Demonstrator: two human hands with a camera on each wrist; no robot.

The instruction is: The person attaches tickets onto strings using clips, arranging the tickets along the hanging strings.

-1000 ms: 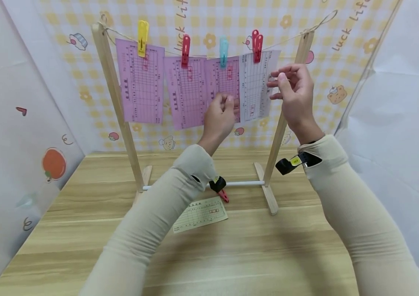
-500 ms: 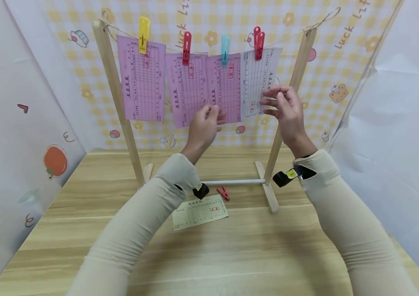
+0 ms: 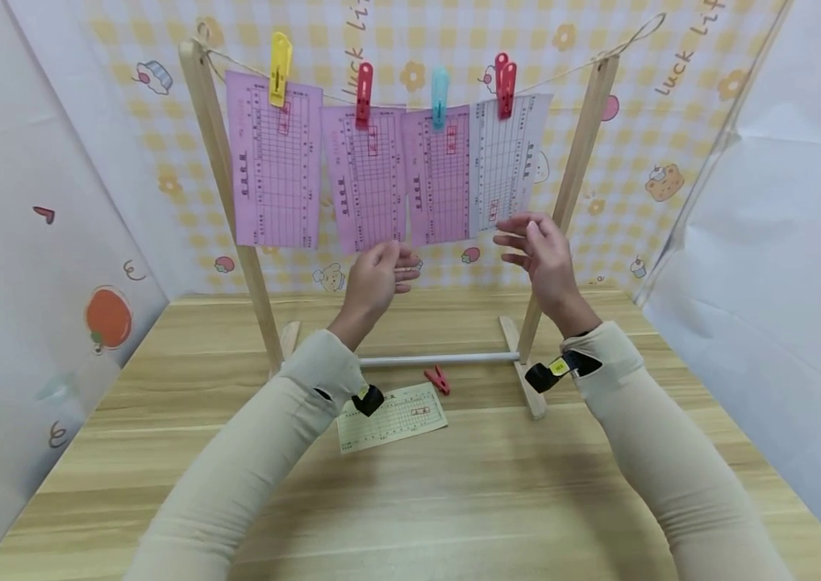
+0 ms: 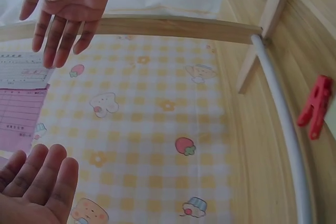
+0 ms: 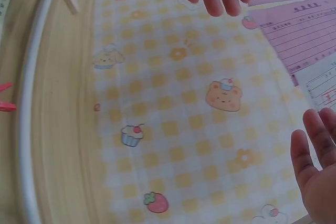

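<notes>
Against a chequered cartoon backdrop (image 3: pixel 599 202), the left hand (image 3: pixel 376 274) and right hand (image 3: pixel 541 252) hang empty, fingers relaxed, just below the pegged white slip (image 3: pixel 508 161); a stray brush could tug it loose.

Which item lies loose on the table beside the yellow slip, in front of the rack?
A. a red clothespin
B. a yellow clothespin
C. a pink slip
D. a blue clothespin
A: a red clothespin lies on the wooden table just right of the yellow slip; the blue and yellow pins are up on the string.
</notes>
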